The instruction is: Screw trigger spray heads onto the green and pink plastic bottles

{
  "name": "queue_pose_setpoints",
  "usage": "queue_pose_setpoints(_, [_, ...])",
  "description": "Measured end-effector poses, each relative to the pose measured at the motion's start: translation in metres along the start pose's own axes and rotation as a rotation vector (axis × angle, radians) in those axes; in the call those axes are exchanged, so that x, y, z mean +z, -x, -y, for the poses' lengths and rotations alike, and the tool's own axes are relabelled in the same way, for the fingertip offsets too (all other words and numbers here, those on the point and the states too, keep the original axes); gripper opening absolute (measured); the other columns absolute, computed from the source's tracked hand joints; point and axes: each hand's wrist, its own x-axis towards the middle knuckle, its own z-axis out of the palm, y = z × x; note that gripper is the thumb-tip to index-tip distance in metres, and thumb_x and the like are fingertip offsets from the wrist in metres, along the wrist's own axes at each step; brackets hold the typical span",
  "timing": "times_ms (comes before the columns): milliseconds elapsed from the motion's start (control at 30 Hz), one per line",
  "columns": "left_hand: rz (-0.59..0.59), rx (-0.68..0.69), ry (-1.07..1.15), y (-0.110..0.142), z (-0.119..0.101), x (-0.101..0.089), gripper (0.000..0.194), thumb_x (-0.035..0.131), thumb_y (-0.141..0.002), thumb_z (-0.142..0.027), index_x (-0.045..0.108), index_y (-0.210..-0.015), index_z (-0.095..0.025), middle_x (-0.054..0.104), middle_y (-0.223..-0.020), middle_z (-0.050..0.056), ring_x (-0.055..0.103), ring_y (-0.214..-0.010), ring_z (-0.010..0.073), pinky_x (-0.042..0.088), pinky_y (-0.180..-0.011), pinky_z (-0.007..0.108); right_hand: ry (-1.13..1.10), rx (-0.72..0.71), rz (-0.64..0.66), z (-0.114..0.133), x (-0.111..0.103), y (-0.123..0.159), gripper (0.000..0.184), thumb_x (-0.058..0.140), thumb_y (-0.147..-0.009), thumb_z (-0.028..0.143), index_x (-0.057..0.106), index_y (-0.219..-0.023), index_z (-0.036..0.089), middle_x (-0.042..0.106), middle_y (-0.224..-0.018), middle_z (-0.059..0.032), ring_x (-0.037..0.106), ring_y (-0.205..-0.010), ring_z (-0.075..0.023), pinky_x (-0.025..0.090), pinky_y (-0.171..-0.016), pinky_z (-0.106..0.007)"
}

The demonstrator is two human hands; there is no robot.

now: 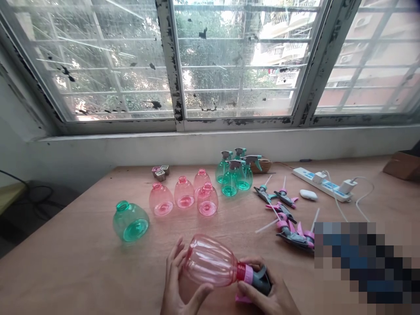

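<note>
A clear pink bottle (211, 261) lies on its side between my hands, its neck toward the right. My left hand (179, 282) cups its base, fingers at the far side and thumb along the lower edge. My right hand (267, 288) is closed around the grey spray head (260, 280), whose pink collar (248, 274) sits at the bottle's red threaded neck. Part of the spray head is hidden by my fingers. Ahead stand several pink bottles (184, 192) with no heads. A green bottle (131, 223) without a head leans at the left.
Green spray bottles (229, 181) with heads stand near the wall. Loose spray heads with tubes (290, 229) lie at right, beside a white case (308, 195) and a power strip (321, 183) with cables. Small blocks (160, 175) sit at the back. A blurred patch covers the lower right.
</note>
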Motion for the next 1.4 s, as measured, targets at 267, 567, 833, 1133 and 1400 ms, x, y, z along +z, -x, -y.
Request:
queue_pose_setpoints(267, [-0.045,0.016,0.037,0.0002,-0.0039,0.0061,0.065,0.084,-0.067,-0.048,0.063,-0.126,-0.031,0.046,-0.153,0.008,0.04,-0.144,0.0361,0.04,-0.115,0.052,-0.049,0.044,-0.012,0.0014,-0.0028,-0.0008,0.049,0.083,-0.069,0.054,0.068,-0.098,0.017,0.074,-0.063,-0.0025,0.068,-0.056,-0.0201,0.057,-0.058,-0.031])
queue_pose_setpoints(567, [-0.061,-0.1,0.064,0.0002,0.0003,0.0025,0.053,0.076,-0.076,-0.046,0.063,-0.125,-0.031,0.044,-0.155,0.006,0.041,-0.143,0.0335,0.042,-0.114,0.048,0.0,0.017,-0.001,0.0011,-0.0012,0.0012,0.044,0.087,-0.065,0.049,0.076,-0.095,0.019,0.077,-0.09,-0.0075,0.07,-0.081,-0.0266,0.062,-0.067,-0.034])
queue_pose_setpoints(833, [-0.018,-0.069,0.069,0.001,-0.0069,0.0055,0.07,0.086,-0.065,-0.047,0.061,-0.129,-0.032,0.044,-0.155,0.007,0.044,-0.141,0.0354,0.049,-0.108,0.045,-0.071,0.079,-0.032,0.0087,-0.0008,0.0032,0.047,0.087,-0.066,0.051,0.072,-0.097,0.019,0.073,-0.071,-0.0018,0.068,-0.061,-0.0198,0.061,-0.06,-0.032])
queue_pose_setpoints(1133, [-0.061,-0.128,0.111,-0.0004,-0.0025,0.0064,0.054,0.081,-0.072,-0.045,0.065,-0.121,-0.03,0.047,-0.152,0.006,0.05,-0.137,0.0333,0.046,-0.111,0.045,-0.019,0.028,-0.009,0.0069,-0.0021,0.0024,0.043,0.086,-0.068,0.049,0.074,-0.097,0.019,0.075,-0.079,-0.0039,0.068,-0.068,-0.0214,0.061,-0.062,-0.032])
queue_pose_setpoints(1400, [-0.008,-0.156,0.191,0.0008,-0.0027,0.0049,0.079,0.085,-0.061,-0.055,0.056,-0.128,-0.028,0.044,-0.153,0.01,0.046,-0.139,0.0344,0.04,-0.115,0.044,-0.041,0.032,-0.005,0.0058,0.0008,0.0034,0.043,0.087,-0.067,0.047,0.075,-0.097,0.019,0.075,-0.085,-0.0046,0.068,-0.071,-0.021,0.063,-0.063,-0.032])
